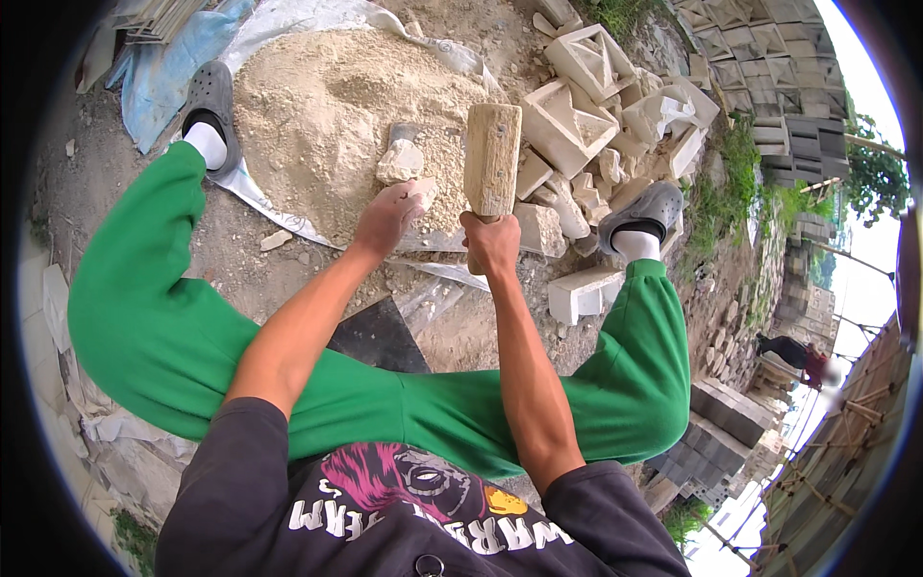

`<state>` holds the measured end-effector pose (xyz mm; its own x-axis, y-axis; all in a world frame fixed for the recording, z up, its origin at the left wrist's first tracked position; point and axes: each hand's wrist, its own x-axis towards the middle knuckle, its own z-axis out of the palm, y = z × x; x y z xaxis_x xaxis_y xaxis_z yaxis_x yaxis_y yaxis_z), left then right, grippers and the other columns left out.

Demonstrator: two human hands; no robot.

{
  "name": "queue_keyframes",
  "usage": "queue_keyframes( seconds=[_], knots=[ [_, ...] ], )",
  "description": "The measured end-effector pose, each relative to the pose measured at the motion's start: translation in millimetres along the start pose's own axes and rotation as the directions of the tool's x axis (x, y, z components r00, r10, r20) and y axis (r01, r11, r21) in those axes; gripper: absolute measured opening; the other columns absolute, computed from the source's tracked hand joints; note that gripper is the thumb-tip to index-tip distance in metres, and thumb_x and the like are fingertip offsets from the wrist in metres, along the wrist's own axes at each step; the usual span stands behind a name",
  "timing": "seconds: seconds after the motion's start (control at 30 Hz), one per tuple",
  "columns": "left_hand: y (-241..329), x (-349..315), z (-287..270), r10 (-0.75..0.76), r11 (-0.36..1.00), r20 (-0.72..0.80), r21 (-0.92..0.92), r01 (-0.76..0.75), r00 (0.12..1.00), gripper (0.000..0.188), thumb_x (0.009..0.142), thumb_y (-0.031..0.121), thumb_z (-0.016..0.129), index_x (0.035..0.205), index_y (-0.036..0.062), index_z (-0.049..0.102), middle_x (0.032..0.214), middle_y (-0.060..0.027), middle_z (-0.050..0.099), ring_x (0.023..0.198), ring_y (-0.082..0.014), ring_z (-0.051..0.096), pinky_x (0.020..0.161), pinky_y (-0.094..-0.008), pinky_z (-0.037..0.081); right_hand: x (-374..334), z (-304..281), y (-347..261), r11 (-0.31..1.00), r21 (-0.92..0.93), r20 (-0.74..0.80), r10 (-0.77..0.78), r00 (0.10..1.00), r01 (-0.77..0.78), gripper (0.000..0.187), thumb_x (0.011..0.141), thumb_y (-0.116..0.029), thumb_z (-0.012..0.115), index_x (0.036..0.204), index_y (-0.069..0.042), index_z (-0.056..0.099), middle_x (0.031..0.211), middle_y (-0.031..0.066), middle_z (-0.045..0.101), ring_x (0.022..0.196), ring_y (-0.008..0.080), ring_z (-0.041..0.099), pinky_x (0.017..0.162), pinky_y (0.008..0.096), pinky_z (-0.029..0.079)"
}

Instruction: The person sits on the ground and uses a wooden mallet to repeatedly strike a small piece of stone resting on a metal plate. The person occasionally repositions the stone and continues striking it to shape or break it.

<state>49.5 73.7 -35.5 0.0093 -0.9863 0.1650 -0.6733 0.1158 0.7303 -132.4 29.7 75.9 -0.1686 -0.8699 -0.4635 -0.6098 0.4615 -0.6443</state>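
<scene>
My right hand (492, 240) is wrapped round the short handle of a wooden mallet. The worn, blocky mallet head (493, 159) stands up beyond my fist, over the rubble. To its left, my dusty left hand (386, 219) is closed on a small pale stone piece (423, 191), which its fingers partly hide. Just beyond those fingers lies a larger whitish stone chunk (400, 162), resting against a grey block (404, 132). Both sit at the near right of a heap of beige crushed stone (317, 106) between my feet.
A white plastic sheet (288, 213) edges the heap. Broken pale blocks (569, 125) are piled near my right shoe (642, 216). A dark flat slab (380, 337) lies between my legs. A person (803, 361) is far off at the right, near stacked grey blocks (716, 433).
</scene>
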Motion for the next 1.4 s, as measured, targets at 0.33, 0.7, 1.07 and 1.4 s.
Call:
queue_keyframes(
  seconds=[0.33, 0.7, 1.07, 1.4],
  knots=[
    [-6.3, -0.8, 7.8, -0.213, 0.923, 0.059, -0.317, 0.22, 0.975, 0.017, 0.09, 0.019, 0.071, 0.105, 0.0108, 0.074, 0.108, -0.0092, 0.064, 0.094, -0.0286, 0.068, 0.078, -0.0404, 0.054, 1.8, 17.2, 29.6, 0.992, -0.112, 0.173, 0.078, 0.982, -0.059, 0.034, 0.074, -0.029, 0.072, 0.079, 0.005, 0.071, 0.067, 0.0183, 0.069, 0.064, 0.0282, 0.07, 0.062, 0.0398, 0.054],
    [-3.5, 3.0, 6.2, -0.199, 0.94, 0.069, -0.269, 0.21, 0.978, 0.014, 0.088, 0.016, 0.074, 0.101, 0.0096, 0.074, 0.102, -0.0081, 0.065, 0.09, -0.0289, 0.068, 0.074, -0.0406, 0.056, 2.8, 10.9, 16.8, 0.992, -0.097, 0.217, 0.098, 0.971, -0.078, 0.031, 0.074, -0.025, 0.071, 0.08, 0.005, 0.069, 0.065, 0.0165, 0.069, 0.061, 0.0274, 0.069, 0.061, 0.0385, 0.053],
    [-1.0, 3.4, -1.3, -0.18, 0.968, 0.112, -0.158, 0.197, 0.977, 0.019, 0.094, 0.018, 0.067, 0.106, 0.004, 0.069, 0.11, -0.0087, 0.067, 0.095, -0.029, 0.067, 0.08, -0.0367, 0.055, 1.8, 27.6, 22.5, 0.961, -0.239, 0.232, 0.194, 0.953, -0.138, 0.036, 0.071, -0.029, 0.072, 0.088, 0.003, 0.073, 0.076, 0.0215, 0.071, 0.073, 0.0355, 0.072, 0.069, 0.0428, 0.055],
    [2.3, 6.2, -5.6, 0.065, 0.997, -0.049, 0.056, -0.062, 0.997, 0.01, 0.086, 0.016, 0.074, 0.094, 0.0101, 0.076, 0.096, -0.0056, 0.069, 0.091, -0.0263, 0.066, 0.079, -0.0397, 0.057, -0.1, 25.7, 26.1, 0.987, -0.104, 0.021, -0.12, 0.993, 0.122, 0.032, 0.072, -0.025, 0.073, 0.085, 0.004, 0.07, 0.07, 0.0198, 0.07, 0.064, 0.0316, 0.071, 0.064, 0.0409, 0.054]
  ],
)
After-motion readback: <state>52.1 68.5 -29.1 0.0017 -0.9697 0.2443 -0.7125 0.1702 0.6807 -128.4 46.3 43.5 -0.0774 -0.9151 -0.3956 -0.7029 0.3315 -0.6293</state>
